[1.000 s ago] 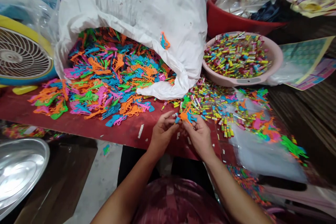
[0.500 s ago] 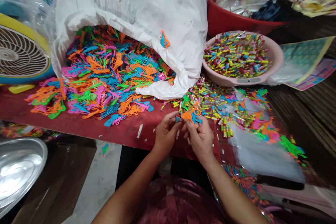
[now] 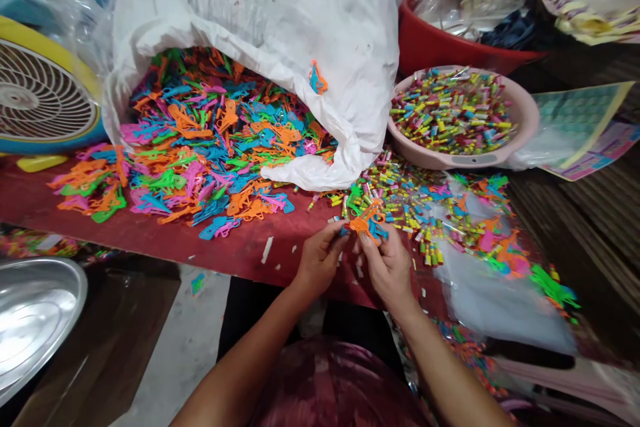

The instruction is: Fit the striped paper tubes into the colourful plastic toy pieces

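Note:
Between the thumb and fingers of my right hand (image 3: 389, 267) are an orange plastic toy gun (image 3: 364, 223) and a blue one (image 3: 377, 232), lying together. My left hand (image 3: 319, 261) pinches a small blue and red cylinder (image 3: 345, 229) right by the orange gun's end; whether the two touch I cannot make out. Both hands hover over the front edge of the red table (image 3: 295, 240). Just beyond them is a green toy gun (image 3: 355, 200) among loose small striped cylinders (image 3: 400, 193).
A white sack (image 3: 260, 7) spills colourful toy guns (image 3: 200, 173) to the left. At the right stand a pink basin (image 3: 525, 113) of cylinders and a red tub (image 3: 430, 33). Clear plastic bags (image 3: 505, 300) lie at right. A fan (image 3: 45, 93) and metal bowl (image 3: 40, 320) are left.
My left hand has shifted slightly right, bringing the small cylinder closer to the orange toy gun. The right hand keeps its hold; the view has tilted slightly.

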Demonstrator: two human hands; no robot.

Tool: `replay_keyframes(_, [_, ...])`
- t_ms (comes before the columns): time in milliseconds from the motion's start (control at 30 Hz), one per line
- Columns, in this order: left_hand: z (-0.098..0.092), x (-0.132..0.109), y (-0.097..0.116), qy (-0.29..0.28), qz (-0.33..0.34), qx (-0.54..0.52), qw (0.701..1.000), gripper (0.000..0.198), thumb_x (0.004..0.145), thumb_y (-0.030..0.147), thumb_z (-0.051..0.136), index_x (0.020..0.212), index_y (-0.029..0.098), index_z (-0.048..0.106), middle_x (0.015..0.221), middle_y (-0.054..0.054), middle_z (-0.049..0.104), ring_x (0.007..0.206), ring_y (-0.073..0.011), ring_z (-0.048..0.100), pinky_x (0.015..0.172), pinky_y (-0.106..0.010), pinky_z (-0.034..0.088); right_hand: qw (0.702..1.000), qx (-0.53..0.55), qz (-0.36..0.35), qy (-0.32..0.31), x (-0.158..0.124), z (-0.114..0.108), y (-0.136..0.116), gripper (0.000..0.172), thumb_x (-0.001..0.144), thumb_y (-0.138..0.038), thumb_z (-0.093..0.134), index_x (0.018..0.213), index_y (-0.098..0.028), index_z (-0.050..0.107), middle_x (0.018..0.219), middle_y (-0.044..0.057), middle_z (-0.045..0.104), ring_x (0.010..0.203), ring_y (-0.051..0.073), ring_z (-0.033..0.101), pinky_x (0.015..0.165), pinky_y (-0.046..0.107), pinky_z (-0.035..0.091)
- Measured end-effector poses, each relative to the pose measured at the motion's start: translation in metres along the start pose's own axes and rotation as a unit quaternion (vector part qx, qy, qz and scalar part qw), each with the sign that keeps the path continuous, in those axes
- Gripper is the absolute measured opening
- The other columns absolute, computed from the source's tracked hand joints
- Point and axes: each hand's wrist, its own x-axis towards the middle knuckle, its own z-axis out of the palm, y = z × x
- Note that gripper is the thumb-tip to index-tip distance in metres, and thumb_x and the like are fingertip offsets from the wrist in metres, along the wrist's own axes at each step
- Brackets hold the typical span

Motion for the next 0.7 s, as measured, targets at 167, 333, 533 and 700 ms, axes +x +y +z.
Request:
replay_keyframes(167, [-0.011,0.002,-0.002,-0.068,0.052,0.053,0.995,0.03,0.095,0.028,0.053,0.121,0.017,0.064,0.097,-0.005,0.073,0.082,-0.0146,0.066,0.078,-0.024,0.052,0.999,-0.045,-0.017,-0.023,-0.004,-0.008,0.002,0.01,0.099,-0.033,0.049,0.097,-0.024,0.052,0.06,-0.006,0.057,0.048,0.013,0.055,0.052,0.026,0.043])
replay_keyframes(333, [-0.015,0.0,0.0,-0.104,0.059,0.054,0.991,0.033,0.096,0.031,0.05,0.124,0.018,0.063,0.096,-0.005,0.072,0.081,-0.015,0.065,0.076,-0.024,0.051,0.999,-0.041,-0.022,-0.025,-0.012,-0.007,0.002,0.012,0.1,-0.032,0.046,0.092,-0.023,0.051,0.064,-0.005,0.059,0.049,0.012,0.056,0.053,0.025,0.044])
replay_keyframes(533, [-0.014,-0.004,0.0,-0.13,0.066,0.062,0.987,0.03,0.098,0.029,0.047,0.12,0.017,0.062,0.093,-0.005,0.069,0.079,-0.0143,0.062,0.076,-0.024,0.05,0.996,-0.086,-0.02,-0.015,-0.014,-0.006,-0.006,0.014,0.099,-0.033,0.048,0.091,-0.023,0.052,0.061,-0.006,0.056,0.05,0.011,0.054,0.053,0.024,0.041])
replay_keyframes(700, [-0.01,-0.008,-0.003,-0.113,0.097,0.132,0.98,0.034,0.099,0.025,0.043,0.129,0.019,0.056,0.098,-0.006,0.069,0.083,-0.0151,0.063,0.079,-0.026,0.05,0.998,0.018,0.032,-0.042,-0.009,0.001,-0.009,0.019,0.1,-0.038,0.045,0.09,-0.022,0.05,0.06,-0.007,0.055,0.047,0.01,0.052,0.05,0.022,0.042])
